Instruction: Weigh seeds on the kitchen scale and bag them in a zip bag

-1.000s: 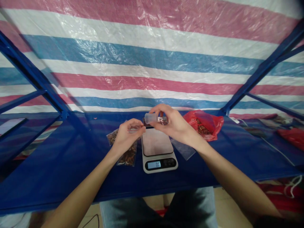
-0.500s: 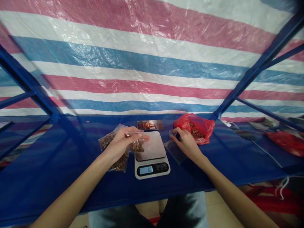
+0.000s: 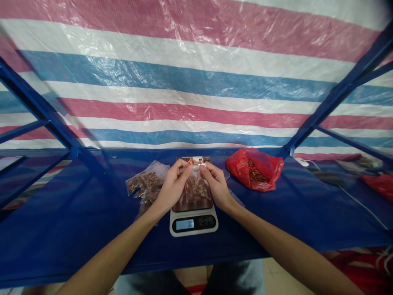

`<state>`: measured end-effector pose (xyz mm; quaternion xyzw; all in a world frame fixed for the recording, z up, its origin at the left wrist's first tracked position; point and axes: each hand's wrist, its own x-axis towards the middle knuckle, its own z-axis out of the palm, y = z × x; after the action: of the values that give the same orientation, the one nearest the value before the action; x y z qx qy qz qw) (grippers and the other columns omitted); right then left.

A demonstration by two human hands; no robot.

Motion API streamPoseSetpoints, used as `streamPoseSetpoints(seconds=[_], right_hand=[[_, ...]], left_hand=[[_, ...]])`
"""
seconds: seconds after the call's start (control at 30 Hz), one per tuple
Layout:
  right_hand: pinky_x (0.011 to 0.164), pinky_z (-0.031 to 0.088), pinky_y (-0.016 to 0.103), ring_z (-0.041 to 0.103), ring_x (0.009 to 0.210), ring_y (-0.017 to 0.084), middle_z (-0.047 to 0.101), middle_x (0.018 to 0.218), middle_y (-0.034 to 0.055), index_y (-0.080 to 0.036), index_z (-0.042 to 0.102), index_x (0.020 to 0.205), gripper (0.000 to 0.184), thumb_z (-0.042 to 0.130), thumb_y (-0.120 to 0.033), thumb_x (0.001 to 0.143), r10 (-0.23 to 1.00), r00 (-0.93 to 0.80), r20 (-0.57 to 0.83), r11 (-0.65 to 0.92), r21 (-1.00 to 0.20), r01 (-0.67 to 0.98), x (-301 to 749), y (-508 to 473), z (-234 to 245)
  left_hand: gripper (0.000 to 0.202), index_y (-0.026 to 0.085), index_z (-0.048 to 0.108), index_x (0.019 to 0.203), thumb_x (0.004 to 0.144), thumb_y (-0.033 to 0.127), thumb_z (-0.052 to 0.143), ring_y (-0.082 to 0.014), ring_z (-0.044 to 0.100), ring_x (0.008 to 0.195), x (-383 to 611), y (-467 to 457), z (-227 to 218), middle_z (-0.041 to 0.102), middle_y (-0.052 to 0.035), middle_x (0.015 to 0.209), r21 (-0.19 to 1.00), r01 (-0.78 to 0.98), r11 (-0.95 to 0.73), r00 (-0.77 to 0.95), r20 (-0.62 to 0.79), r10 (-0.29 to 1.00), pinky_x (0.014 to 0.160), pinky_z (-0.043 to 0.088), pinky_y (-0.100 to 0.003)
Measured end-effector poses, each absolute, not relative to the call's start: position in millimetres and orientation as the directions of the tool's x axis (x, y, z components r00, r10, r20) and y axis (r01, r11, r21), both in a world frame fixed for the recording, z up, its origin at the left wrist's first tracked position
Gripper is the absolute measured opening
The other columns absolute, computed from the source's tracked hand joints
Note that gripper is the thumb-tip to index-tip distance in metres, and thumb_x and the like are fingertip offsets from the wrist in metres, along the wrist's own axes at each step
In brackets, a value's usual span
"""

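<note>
Over the kitchen scale [image 3: 194, 224], whose display reads 0.0, hangs a clear zip bag [image 3: 196, 189] partly filled with small brown pieces. My left hand [image 3: 177, 180] pinches the bag's top edge on the left side. On the right side of the same edge, my right hand [image 3: 215, 182] has its thumb and fingers closed. Left of the scale lie several filled zip bags [image 3: 147, 180], partly overlapping. An open red plastic bag [image 3: 238, 168] with brown pieces in it sits to the right of my right hand.
Behind the scale a picture card [image 3: 198, 159] is partly hidden by my hands. Clear plastic [image 3: 238, 199] lies under my right wrist. Blue metal posts [image 3: 325, 102] rise at both sides of the blue table [image 3: 92, 229], before a striped sheet [image 3: 184, 94].
My right hand has left the clear plastic on the right and joined my left hand at the zip bag's top. My left hand has moved right, bringing the bag over the scale.
</note>
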<state>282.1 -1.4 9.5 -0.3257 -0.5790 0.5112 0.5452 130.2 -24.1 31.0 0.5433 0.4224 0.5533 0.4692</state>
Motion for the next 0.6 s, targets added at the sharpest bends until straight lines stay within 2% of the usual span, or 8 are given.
streamPoseSetpoints(seconds=[0.07, 0.2, 0.37, 0.6], right_hand=[[0.064, 0.039, 0.026, 0.045, 0.068, 0.014, 0.053, 0.073, -0.002, -0.02, 0.063, 0.078, 0.04, 0.068, -0.055, 0.096, 0.943, -0.167, 0.288, 0.254, -0.947, -0.199, 285.2, -8.0, 4.5], [0.064, 0.038, 0.026, 0.046, 0.067, 0.014, 0.056, 0.073, -0.0017, -0.019, 0.067, 0.081, 0.036, 0.07, -0.051, 0.096, 0.952, -0.171, 0.254, 0.211, -0.949, -0.235, 288.4, -16.3, 5.2], [0.061, 0.037, 0.026, 0.043, 0.062, 0.012, 0.052, 0.065, -0.003, -0.019, 0.063, 0.069, 0.039, 0.074, -0.048, 0.092, 0.955, -0.131, 0.265, 0.233, -0.948, -0.218, 291.6, -9.8, 9.0], [0.065, 0.042, 0.027, 0.051, 0.067, 0.014, 0.064, 0.074, -0.0007, -0.019, 0.072, 0.08, 0.03, 0.074, -0.046, 0.093, 0.962, -0.123, 0.243, 0.209, -0.949, -0.238, 296.5, -3.6, 3.3]], left_hand=[[0.04, 0.02, 0.062, 0.086, 0.09, 0.059, 0.072, -0.0116, 0.055, 0.059, 126.5, -24.4, 26.8, 0.063, 0.003, 0.068, 0.981, -0.088, -0.173, 0.04, 0.177, 0.983, 0.056, 0.044, -0.022], [0.036, 0.019, 0.07, 0.087, 0.087, 0.053, 0.077, -0.0114, 0.062, 0.064, 121.5, -21.6, 24.1, 0.071, -0.0001, 0.077, 0.982, -0.117, -0.149, 0.031, 0.154, 0.988, 0.059, 0.048, -0.021], [0.031, 0.019, 0.073, 0.086, 0.086, 0.049, 0.08, -0.0116, 0.063, 0.059, 122.6, -19.9, 23.1, 0.072, 0.0001, 0.074, 0.984, -0.116, -0.137, 0.008, 0.139, 0.99, 0.054, 0.05, -0.021], [0.027, 0.019, 0.073, 0.083, 0.086, 0.045, 0.081, -0.0121, 0.061, 0.055, 126.5, -21.5, 20.5, 0.071, 0.0008, 0.07, 0.981, -0.082, -0.173, -0.048, 0.17, 0.984, 0.053, 0.05, -0.023]])
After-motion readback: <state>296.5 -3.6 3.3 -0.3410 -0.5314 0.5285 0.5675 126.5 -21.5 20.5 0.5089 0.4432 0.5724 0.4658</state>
